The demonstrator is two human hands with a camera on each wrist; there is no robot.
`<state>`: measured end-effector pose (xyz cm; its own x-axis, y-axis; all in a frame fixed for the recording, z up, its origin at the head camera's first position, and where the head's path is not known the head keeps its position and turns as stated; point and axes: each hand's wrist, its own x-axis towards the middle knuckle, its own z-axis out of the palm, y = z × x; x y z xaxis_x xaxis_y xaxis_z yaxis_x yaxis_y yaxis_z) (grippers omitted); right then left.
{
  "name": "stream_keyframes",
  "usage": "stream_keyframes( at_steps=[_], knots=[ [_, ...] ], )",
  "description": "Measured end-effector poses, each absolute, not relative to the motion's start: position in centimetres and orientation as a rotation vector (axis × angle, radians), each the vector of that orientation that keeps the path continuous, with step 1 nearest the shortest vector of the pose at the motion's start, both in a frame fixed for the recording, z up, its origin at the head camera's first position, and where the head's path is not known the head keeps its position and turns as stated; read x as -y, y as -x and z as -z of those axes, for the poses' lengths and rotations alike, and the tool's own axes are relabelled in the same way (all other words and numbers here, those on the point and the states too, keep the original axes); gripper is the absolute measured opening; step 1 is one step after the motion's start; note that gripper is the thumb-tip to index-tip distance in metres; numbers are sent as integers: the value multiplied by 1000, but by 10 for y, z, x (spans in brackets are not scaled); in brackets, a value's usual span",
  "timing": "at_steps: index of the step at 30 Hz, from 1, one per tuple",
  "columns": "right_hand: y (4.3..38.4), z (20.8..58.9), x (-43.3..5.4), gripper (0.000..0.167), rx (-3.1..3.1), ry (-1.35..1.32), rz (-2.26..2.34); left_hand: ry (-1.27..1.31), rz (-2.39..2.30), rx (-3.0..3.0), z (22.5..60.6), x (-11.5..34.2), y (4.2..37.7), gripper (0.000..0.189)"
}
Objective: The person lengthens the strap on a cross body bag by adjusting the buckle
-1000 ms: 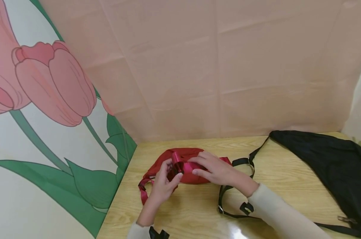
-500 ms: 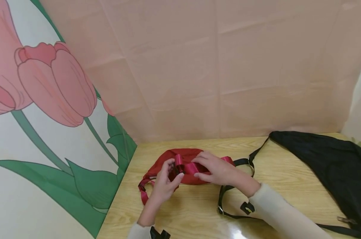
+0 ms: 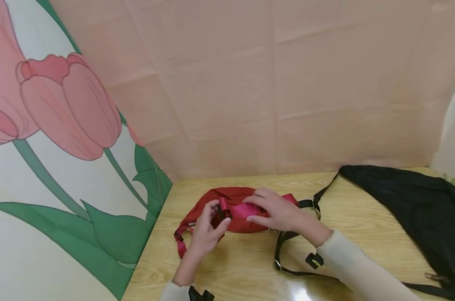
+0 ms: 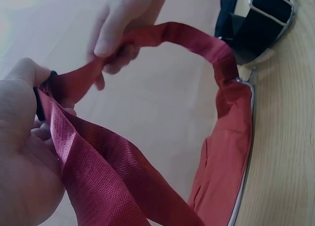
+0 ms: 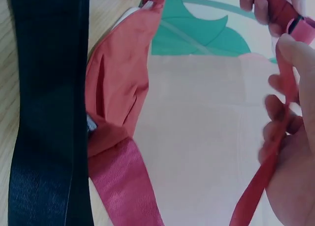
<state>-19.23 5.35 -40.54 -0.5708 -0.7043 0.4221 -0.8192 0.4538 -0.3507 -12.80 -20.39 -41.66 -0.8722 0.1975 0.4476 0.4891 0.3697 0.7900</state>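
A red waist bag [image 3: 208,205] lies on the wooden table, its strap raised between both hands. At the strap's black slider buckle [image 4: 42,99], my left hand [image 3: 205,235] pinches with thumb and fingers. From that buckle, the dark red strap [image 4: 93,162] hangs in a doubled length in the left wrist view, and a small loop stands up beside my left fingers in the head view. My right hand [image 3: 276,212] grips the strap's other stretch between thumb and fingers, a short way to the right. Beyond that grip, the strap curves down to the bag's end.
A black bag [image 3: 408,205] lies at the table's right side. Its black strap [image 3: 277,251], with metal rings, runs close to the red bag and under my right forearm. A pinkish backdrop [image 3: 227,104] stands behind the table, with a tulip-printed panel [image 3: 69,113] at left.
My right hand has shifted slightly to the right with the strap. The upright strap loop by my left fingers has become shorter. My left hand has stayed nearly in place.
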Motion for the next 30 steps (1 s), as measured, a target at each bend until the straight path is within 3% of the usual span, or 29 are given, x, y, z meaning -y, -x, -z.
stream_keyframes(
  at_steps=[21, 30],
  knots=[
    [193, 406, -58, 49, 2522, -1286, -742, 637, 1512, 2362, 417, 200, 128, 44],
    [189, 405, -46, 39, 2462, -1380, -806, 629, 1550, 2389, 417, 197, 128, 45]
  ],
)
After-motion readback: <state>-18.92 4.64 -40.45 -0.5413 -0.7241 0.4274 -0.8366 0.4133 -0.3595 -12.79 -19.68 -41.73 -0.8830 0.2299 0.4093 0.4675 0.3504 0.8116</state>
